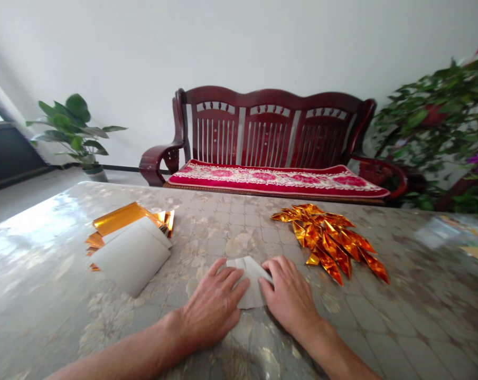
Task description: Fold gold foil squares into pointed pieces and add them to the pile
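A partly folded sheet of paper [251, 285], white side up with crease lines, lies on the table between my hands. My left hand [218, 298] rests over its left edge, fingers bent and pressing it down. On the opposite side my right hand [288, 293] pinches the right edge between thumb and fingers, where a dark fold shows. To the left is a loose stack of paper sheets [136, 253], white on one side and shiny gold on the other. Over to the right lies a heap of folded gold paper pieces [329, 237] with pointed ends.
The table [207, 221] has a patterned, glossy cover. Plastic bags [452, 232] lie at its right edge. Behind it stands a dark red wooden bench [268, 132] with a floral seat cover [278, 177]. Potted plants [74, 129] stand at left and right.
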Available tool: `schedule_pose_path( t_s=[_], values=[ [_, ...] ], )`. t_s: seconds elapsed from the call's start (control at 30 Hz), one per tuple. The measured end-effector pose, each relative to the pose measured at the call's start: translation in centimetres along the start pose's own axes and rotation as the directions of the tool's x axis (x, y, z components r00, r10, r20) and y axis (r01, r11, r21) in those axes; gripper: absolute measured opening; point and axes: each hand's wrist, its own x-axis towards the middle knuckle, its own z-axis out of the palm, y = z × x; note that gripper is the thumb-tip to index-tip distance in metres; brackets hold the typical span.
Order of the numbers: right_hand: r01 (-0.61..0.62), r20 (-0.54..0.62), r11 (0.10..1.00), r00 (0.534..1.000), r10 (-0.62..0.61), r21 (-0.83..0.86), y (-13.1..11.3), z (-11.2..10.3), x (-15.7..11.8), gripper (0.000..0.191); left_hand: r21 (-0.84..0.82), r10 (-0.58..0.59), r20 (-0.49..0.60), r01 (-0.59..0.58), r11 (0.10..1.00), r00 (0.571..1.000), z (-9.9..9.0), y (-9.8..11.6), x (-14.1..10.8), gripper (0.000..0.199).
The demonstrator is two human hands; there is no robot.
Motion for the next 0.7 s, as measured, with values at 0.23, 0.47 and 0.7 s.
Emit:
schedule_pose_path(
  t_s=[0.23, 0.47, 0.7],
  values=[
    [-0.140, 0.093, 0.896, 0.989, 0.111, 0.421, 0.9, -0.2, 0.4, 0.033, 0.002, -0.012, -0.007, 0.012, 1.000, 1.000, -0.3, 0.5, -0.1, 0.052],
    [0.010, 0.123, 0.785, 0.986, -0.110, 0.620, 3.4, 0.5, 1.1, 0.039, 0.028, 0.102, -0.029, -0.101, 0.994, 0.994, -0.3, -1.5, 0.1, 0.036],
    [0.240, -0.082, 0.943, 0.971, -0.227, 0.232, 3.7, 0.1, 1.3, 0.041, 0.060, 0.181, -0.089, -0.176, 0.983, 0.979, 0.1, -3.3, 0.7, 0.026]
  ],
)
